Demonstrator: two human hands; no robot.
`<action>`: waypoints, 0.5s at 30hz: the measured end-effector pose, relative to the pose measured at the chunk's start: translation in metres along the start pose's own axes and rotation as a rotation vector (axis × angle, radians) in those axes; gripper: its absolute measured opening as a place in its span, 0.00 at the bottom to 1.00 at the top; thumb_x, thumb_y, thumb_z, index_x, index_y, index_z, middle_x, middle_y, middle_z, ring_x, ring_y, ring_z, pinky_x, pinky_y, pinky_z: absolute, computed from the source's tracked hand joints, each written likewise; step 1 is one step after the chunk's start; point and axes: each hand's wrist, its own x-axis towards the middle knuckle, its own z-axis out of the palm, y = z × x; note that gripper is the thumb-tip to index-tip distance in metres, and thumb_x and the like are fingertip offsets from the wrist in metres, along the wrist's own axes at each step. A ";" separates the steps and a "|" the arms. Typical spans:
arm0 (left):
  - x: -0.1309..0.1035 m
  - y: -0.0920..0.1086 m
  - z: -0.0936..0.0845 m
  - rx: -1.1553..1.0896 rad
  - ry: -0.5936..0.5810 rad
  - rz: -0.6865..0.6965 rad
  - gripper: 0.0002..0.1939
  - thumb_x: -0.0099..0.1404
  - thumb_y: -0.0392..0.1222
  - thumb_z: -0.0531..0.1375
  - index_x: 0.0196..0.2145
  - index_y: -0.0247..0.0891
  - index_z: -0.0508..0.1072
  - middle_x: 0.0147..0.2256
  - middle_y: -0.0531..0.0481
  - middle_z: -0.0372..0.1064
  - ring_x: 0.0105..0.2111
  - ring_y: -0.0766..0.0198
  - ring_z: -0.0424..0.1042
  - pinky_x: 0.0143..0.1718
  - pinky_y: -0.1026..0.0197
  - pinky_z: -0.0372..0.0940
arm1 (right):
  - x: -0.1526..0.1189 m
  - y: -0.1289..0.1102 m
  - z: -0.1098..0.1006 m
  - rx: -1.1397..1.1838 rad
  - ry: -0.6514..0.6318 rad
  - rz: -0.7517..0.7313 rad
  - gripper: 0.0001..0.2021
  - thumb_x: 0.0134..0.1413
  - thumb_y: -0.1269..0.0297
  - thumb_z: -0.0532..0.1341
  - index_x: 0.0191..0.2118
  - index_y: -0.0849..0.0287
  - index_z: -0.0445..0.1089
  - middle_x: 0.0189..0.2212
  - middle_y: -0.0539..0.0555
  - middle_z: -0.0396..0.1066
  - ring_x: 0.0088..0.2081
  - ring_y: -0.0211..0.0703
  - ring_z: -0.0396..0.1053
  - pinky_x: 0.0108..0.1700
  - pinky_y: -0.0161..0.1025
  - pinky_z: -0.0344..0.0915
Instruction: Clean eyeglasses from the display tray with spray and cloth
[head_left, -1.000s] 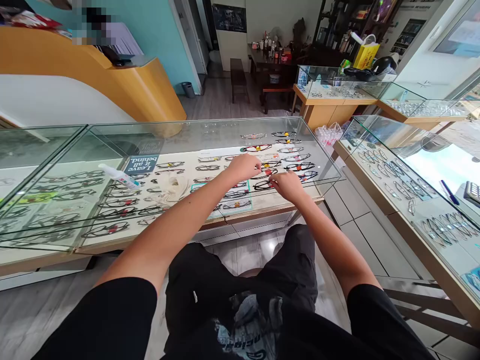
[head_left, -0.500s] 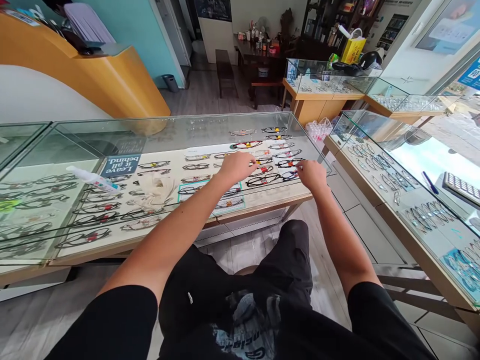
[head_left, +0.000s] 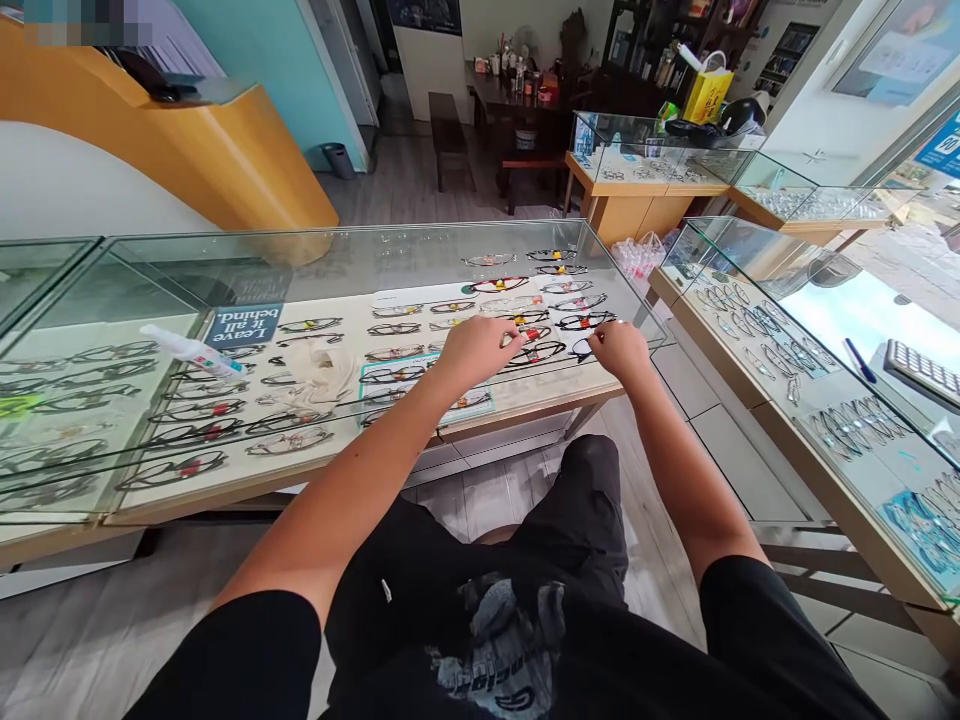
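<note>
Rows of eyeglasses lie on the white bed of a glass-sided display case (head_left: 525, 400) in front of me. My left hand (head_left: 480, 350) is over the case with its fingertips pinched together, close beside a dark pair with a red tag (head_left: 534, 334); whatever is between those fingertips is hidden. At the right end of the rows, my right hand (head_left: 621, 350) pinches the side of a dark pair of eyeglasses (head_left: 580, 348), partly covered by the fingers. Another black pair (head_left: 586, 321) lies just behind that hand.
On the left, a white bottle (head_left: 193, 352) rests on the case near a blue sign (head_left: 246, 325) and a crumpled beige cloth (head_left: 322, 372). A second display case (head_left: 750, 400) runs along my right, carrying a calculator (head_left: 922, 372) and a pen (head_left: 859, 360).
My left hand has shifted slightly right and nearer to me. The right hand has moved a little left and down, still pinched at the eyeglasses. The view has tilted slightly.
</note>
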 end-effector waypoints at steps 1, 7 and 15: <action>-0.001 -0.001 -0.001 -0.001 -0.002 -0.002 0.20 0.74 0.55 0.55 0.46 0.44 0.84 0.36 0.46 0.81 0.39 0.53 0.77 0.32 0.56 0.57 | -0.002 0.002 -0.002 0.005 0.010 0.001 0.19 0.69 0.62 0.54 0.45 0.60 0.84 0.40 0.66 0.83 0.43 0.58 0.78 0.39 0.43 0.62; -0.011 -0.005 -0.009 -0.119 0.013 0.064 0.19 0.74 0.54 0.56 0.44 0.43 0.84 0.34 0.46 0.79 0.35 0.56 0.75 0.34 0.56 0.60 | -0.032 0.013 -0.038 0.162 0.127 -0.320 0.15 0.68 0.63 0.57 0.40 0.58 0.82 0.37 0.58 0.83 0.38 0.50 0.76 0.41 0.42 0.62; -0.021 0.005 -0.020 -0.648 -0.102 0.384 0.41 0.62 0.61 0.72 0.69 0.51 0.69 0.68 0.44 0.68 0.56 0.52 0.74 0.58 0.53 0.69 | -0.080 -0.018 -0.099 0.175 0.072 -0.981 0.12 0.72 0.64 0.57 0.42 0.57 0.79 0.35 0.56 0.79 0.37 0.48 0.74 0.41 0.43 0.62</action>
